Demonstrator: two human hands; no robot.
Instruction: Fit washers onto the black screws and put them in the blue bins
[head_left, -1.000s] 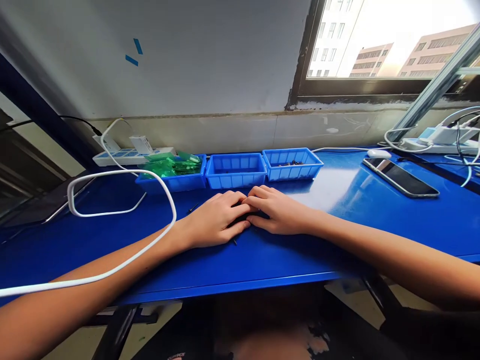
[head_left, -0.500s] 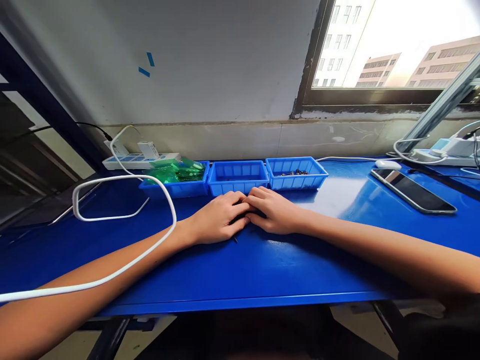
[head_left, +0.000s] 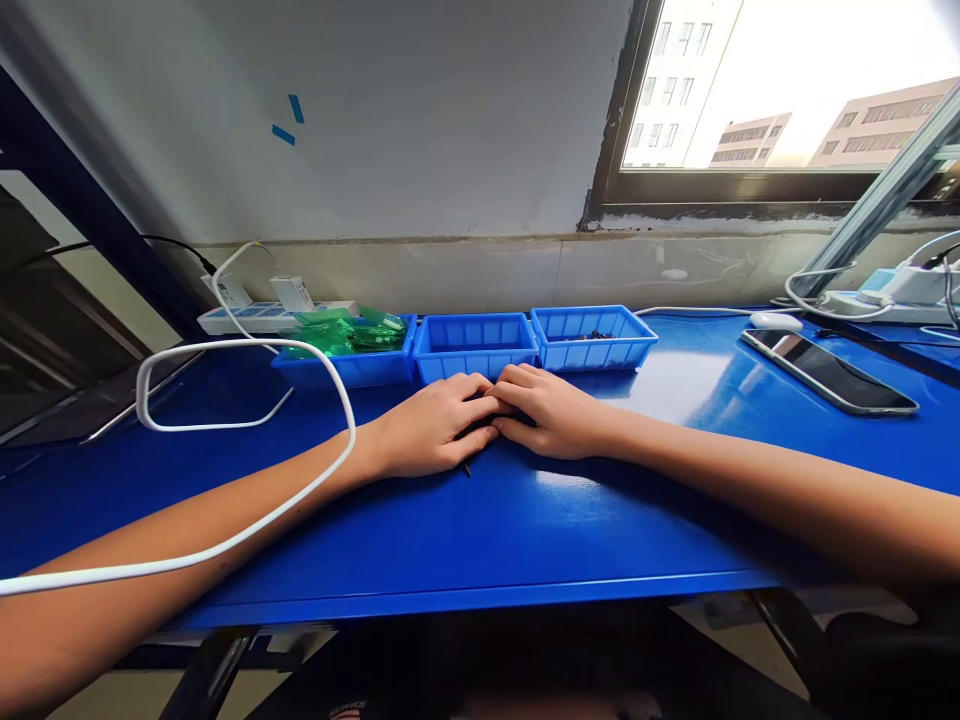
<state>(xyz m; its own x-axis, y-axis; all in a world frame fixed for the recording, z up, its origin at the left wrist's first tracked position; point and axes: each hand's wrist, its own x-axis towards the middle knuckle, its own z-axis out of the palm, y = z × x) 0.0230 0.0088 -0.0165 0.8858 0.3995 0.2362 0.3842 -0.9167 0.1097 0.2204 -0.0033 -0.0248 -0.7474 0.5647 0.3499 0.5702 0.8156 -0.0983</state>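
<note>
My left hand point(head_left: 431, 425) and my right hand point(head_left: 551, 410) meet low over the blue table, fingers curled and fingertips touching. What lies between or under them, if anything, is hidden. Just below the left fingers the end of a thin dark piece point(head_left: 467, 469) shows on the tabletop. Behind the hands stands a blue bin point(head_left: 476, 362) whose floor I see only partly. To its right a second blue bin point(head_left: 600, 352) holds small dark parts. On the left, green plastic packets point(head_left: 349, 333) fill a third blue bin point(head_left: 352, 373).
A white cable point(head_left: 247, 530) loops across my left forearm. Power strips point(head_left: 255, 318) stand at the back left and right. A phone point(head_left: 829, 372) lies on the right, with a small white case point(head_left: 775, 321) behind it. The table's front edge point(head_left: 487, 605) runs nearest me.
The view has shifted slightly, so everything sits a little higher in the picture. Both hands stay together in the same spot, with hardly any finger movement.
</note>
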